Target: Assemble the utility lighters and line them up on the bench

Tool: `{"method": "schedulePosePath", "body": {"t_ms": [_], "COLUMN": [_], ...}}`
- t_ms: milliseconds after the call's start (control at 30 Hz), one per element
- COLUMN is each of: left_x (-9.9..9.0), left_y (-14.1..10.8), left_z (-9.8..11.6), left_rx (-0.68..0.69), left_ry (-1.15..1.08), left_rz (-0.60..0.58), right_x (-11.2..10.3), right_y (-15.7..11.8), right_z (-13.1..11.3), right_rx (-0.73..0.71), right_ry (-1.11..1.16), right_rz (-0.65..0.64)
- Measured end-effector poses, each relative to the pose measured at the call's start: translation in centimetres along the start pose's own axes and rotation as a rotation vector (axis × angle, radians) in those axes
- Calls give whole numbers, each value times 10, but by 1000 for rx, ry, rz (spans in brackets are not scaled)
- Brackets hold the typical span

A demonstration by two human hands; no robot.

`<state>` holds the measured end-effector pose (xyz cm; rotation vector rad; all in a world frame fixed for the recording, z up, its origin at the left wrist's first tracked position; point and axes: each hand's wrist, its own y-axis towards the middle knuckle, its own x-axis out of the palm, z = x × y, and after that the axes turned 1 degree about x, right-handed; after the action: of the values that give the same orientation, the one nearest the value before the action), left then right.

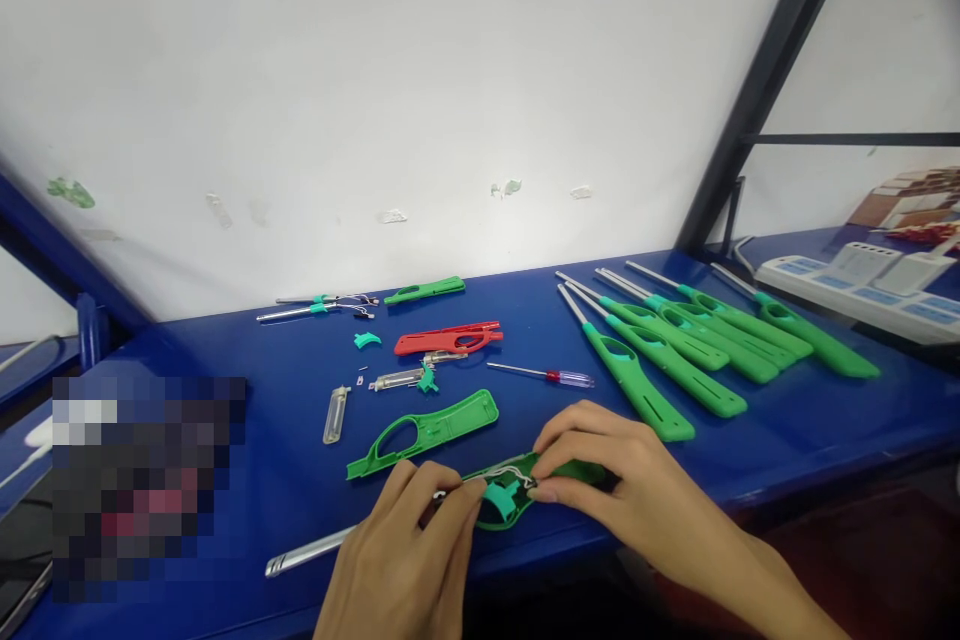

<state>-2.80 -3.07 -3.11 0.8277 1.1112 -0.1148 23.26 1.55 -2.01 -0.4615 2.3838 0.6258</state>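
At the table's front edge lies an opened green gas lighter half-shell [585, 470], with white wires [510, 469] and a teal trigger [501, 499] inside it. My left hand [405, 545] is closed around the front of this lighter, covering the joint with its metal tube [307, 553], which sticks out to the left. At the other end, my right hand [607, 460] pinches at the wires beside a small dark part; the fingertips partly hide it. Just behind my hands rests the matching loose green shell half [435, 427], inner side up.
Several assembled green lighters [637, 380] lie at the right. A screwdriver [551, 376], red shell [448, 336], clear fuel tank [336, 415], another green shell [425, 290] and metal tubes with wires [300, 311] are spread behind. A power strip [862, 295] sits far right.
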Motion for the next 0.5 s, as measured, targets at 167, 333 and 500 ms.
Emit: {"method": "schedulePosePath", "body": {"t_ms": [167,333,500], "left_x": [1,2,2], "left_y": [3,3,0], "left_z": [2,1,1], "left_rx": [-20,-32,-41], "left_ry": [18,7,-19], "left_rz": [45,62,64], "right_x": [-1,-1,-1], "right_y": [0,0,0], "right_z": [2,2,2], "right_rx": [-23,-50,5], "right_ry": [24,68,78], "right_rz": [17,44,63]}}
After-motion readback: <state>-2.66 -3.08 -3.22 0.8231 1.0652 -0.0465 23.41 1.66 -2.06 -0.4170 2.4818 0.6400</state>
